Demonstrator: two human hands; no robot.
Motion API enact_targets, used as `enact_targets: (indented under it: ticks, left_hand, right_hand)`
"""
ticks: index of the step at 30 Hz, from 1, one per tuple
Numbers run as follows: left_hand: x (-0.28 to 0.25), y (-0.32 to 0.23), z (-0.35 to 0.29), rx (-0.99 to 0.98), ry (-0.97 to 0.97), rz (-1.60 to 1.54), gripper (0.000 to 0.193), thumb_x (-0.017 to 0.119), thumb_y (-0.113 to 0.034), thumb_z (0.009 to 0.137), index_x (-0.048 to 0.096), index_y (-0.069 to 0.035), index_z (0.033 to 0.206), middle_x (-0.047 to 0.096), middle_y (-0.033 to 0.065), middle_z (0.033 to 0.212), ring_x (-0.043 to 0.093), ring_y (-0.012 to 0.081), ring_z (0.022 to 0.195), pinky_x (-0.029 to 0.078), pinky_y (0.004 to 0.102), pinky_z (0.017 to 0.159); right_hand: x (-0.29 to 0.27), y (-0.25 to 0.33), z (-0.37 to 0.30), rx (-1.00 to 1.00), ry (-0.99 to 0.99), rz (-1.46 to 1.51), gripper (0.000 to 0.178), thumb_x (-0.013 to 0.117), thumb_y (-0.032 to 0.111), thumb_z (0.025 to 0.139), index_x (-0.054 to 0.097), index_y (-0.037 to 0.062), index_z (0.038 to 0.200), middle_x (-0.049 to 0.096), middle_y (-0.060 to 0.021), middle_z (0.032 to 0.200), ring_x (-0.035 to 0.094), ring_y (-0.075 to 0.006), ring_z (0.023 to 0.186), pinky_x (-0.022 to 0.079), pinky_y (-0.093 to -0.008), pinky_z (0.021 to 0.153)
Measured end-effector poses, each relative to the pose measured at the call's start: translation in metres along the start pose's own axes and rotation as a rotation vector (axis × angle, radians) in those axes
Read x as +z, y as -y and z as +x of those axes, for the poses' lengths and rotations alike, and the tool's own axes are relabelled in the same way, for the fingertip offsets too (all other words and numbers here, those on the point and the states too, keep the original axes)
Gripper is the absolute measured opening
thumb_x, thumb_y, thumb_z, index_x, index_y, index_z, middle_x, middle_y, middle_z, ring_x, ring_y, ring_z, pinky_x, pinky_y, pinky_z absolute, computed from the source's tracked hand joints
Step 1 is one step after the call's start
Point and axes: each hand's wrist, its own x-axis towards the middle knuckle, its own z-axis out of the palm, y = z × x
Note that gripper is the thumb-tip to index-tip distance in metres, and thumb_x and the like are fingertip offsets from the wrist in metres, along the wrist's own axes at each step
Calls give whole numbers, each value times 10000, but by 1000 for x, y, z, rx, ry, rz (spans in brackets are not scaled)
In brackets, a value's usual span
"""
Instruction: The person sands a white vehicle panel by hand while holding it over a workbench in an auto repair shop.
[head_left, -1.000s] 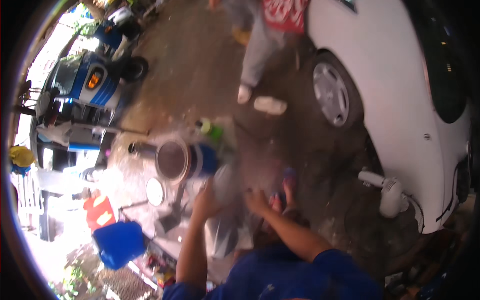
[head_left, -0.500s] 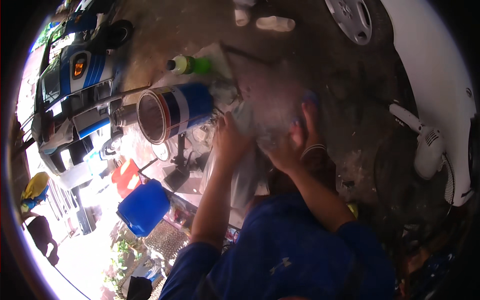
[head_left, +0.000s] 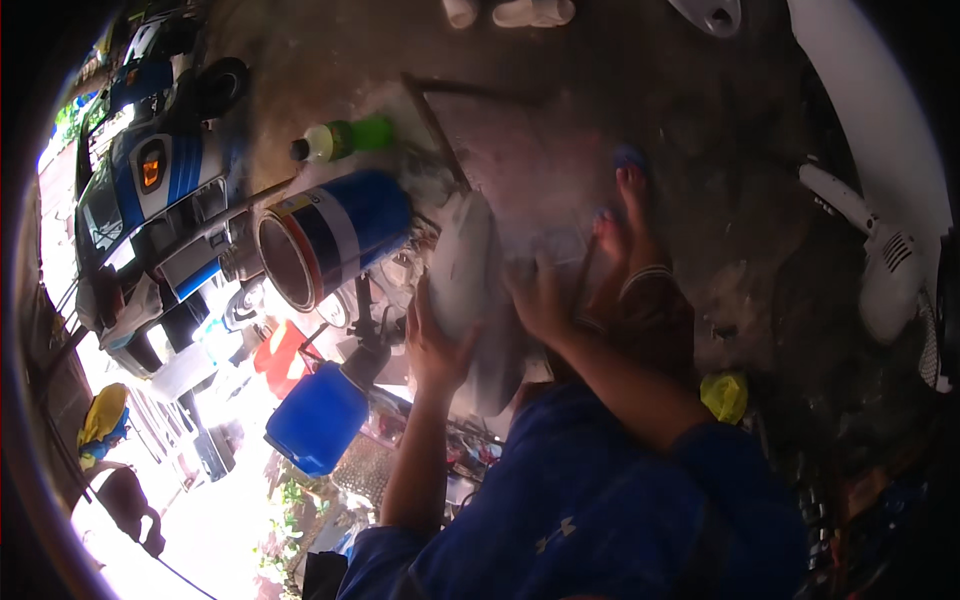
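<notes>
A long, pale grey, curved panel (head_left: 465,262) stretches across my lap, its narrow end pointing away from me. My left hand (head_left: 437,345) grips the panel's left side, with the thumb across its face and the fingers along the edge. On the opposite side, my right hand (head_left: 540,305) is at or just beside the panel's right edge. Its fingers are bent and smeared by motion, so whether anything is in them cannot be made out.
Left of the panel lie a large blue and white paint can (head_left: 360,225), a green bottle (head_left: 345,138) and a blue jug (head_left: 318,415). My bare feet (head_left: 620,225) are ahead. A white body panel (head_left: 870,120) curves along the right, beside another white part (head_left: 890,270).
My left hand has moved nearer to me along the panel, and more of its pale face shows. My right hand has shifted slightly left. The whole view has tilted somewhat.
</notes>
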Motion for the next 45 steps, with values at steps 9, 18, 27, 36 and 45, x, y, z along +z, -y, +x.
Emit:
enact_targets:
  ticks: [9, 18, 27, 36, 45]
  left_hand:
    - [3, -2, 4, 6, 12, -53, 1080, 847, -571, 776, 393, -27, 1591, 593, 281, 1400, 608, 475, 1259, 507, 544, 1036]
    - [0, -4, 6, -49, 54, -56, 1036, 847, -523, 801, 385, -40, 1592, 566, 287, 1421, 597, 491, 1270, 527, 547, 1020]
    - [0, -2, 4, -48, 47, -20, 1031, 798, -593, 834, 377, -49, 1603, 550, 291, 1451, 587, 489, 1295, 520, 552, 1031]
    - [0, 1, 6, -35, 23, -22, 976, 748, -595, 885, 383, -45, 1603, 557, 299, 1449, 592, 497, 1295, 513, 544, 1050]
    - [1, 4, 2, -20, 23, 7, 911, 612, -643, 959, 385, -40, 1603, 546, 317, 1464, 607, 505, 1278, 543, 549, 1009]
  right_hand:
    - [16, -12, -55, -47, -54, 9, 372, 748, 278, 977, 659, -39, 1151, 720, -229, 1039, 718, -380, 1021, 540, -439, 898]
    - [27, -4, -39, -175, -218, -76, 353, 696, 227, 1016, 625, -45, 1230, 725, -198, 1076, 713, -362, 1044, 535, -435, 919]
    - [27, 10, -59, -349, -212, -183, 452, 733, 322, 985, 637, -73, 1184, 683, -320, 1136, 691, -450, 1070, 527, -470, 930]
    - [25, 13, -33, -160, -162, -183, 451, 748, 300, 967, 630, -60, 1212, 663, -332, 1167, 675, -448, 1105, 516, -499, 926]
    - [16, 14, -39, -423, -101, -366, 397, 758, 234, 957, 641, -23, 1237, 671, -271, 1078, 667, -462, 972, 518, -507, 867]
